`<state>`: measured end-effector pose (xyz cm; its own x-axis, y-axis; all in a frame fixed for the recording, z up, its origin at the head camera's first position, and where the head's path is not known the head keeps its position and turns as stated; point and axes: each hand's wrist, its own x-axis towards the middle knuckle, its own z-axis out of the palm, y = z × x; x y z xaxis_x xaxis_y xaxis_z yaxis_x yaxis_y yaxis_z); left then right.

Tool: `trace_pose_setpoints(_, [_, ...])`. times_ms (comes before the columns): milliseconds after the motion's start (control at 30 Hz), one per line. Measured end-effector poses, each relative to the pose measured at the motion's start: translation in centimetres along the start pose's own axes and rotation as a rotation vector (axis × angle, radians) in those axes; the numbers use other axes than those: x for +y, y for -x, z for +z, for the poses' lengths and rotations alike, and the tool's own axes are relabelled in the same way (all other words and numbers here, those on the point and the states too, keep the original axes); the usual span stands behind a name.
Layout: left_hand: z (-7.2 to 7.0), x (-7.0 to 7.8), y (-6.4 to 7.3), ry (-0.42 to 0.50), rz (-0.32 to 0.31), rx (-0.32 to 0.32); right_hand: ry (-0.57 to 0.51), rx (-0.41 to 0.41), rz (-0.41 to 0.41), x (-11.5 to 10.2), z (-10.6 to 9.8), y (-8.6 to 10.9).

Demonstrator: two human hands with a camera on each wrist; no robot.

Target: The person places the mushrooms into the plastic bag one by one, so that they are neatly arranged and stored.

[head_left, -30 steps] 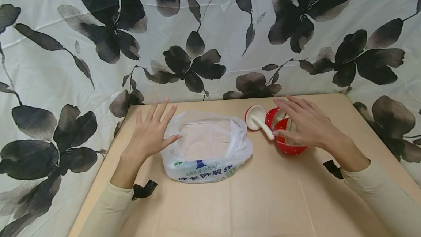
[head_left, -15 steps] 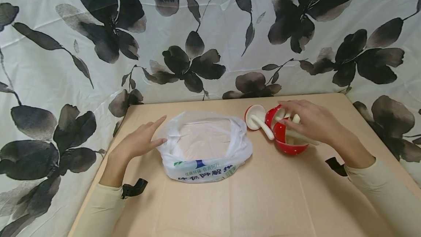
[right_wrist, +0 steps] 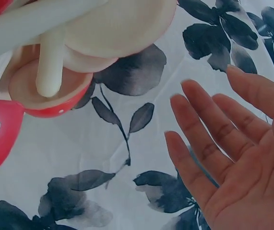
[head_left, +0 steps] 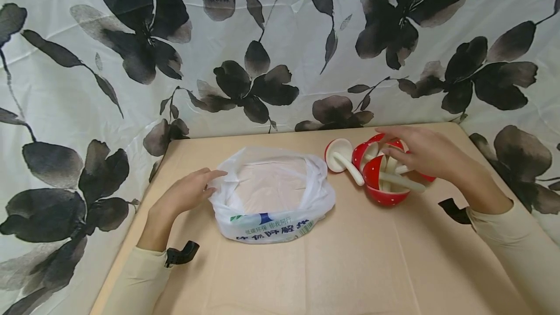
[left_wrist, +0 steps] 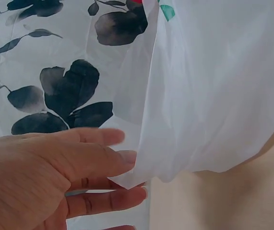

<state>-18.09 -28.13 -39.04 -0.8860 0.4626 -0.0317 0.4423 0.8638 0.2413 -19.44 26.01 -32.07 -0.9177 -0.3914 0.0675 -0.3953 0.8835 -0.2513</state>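
Note:
A white plastic bag (head_left: 275, 222) with green and blue print lies with its mouth spread wide. My left hand (head_left: 185, 191) pinches its left rim; in the left wrist view the thumb (left_wrist: 125, 157) presses the thin plastic edge against a finger behind it. Toy mushrooms (head_left: 387, 196) with red, white-dotted caps and pale stems lie heaped right of the bag. One mushroom (head_left: 339, 153) lies at the heap's left end, stem pointing down right. Over the heap's right side is my right hand (head_left: 424, 152). Its fingers are loosely extended and hold nothing in the right wrist view, apart from the mushrooms.
Everything lies on a light wood-coloured tabletop (head_left: 271, 281). Behind it hangs a white cloth (head_left: 319, 81) with dark flowers, close to the table's back edge. A black strap piece (head_left: 181, 254) sits at the left wrist.
My left hand lowered from spread fingers above the bag's left side and took hold of its rim. My right hand shifted right, uncovering more of the mushrooms.

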Motion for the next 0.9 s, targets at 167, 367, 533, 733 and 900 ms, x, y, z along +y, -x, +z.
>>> trace_pose_setpoints(167, [0.0, 0.1, -0.4, 0.019, -0.026, 0.007, -0.017, -0.029, -0.025, 0.2, -0.3, 0.1])
trace_pose_setpoints(367, [0.4, 0.0, -0.8, 0.053, 0.017, 0.048, -0.027, -0.109, -0.073, 0.8, -0.2, 0.5])
trace_pose_setpoints(533, [0.7, -0.3, -1.0, 0.074, 0.053, 0.067, -0.07, -0.169, -0.071, 1.5, 0.2, 0.8])
trace_pose_setpoints(733, [0.6, -0.2, -0.9, 0.089, 0.048, 0.07, -0.168, -0.307, -0.068, 2.7, 0.8, 0.9])
trace_pose_setpoints(900, [0.6, -0.1, -0.9, 0.093, 0.042, 0.069, -0.258, -0.423, -0.044, 3.6, 1.2, 1.0])
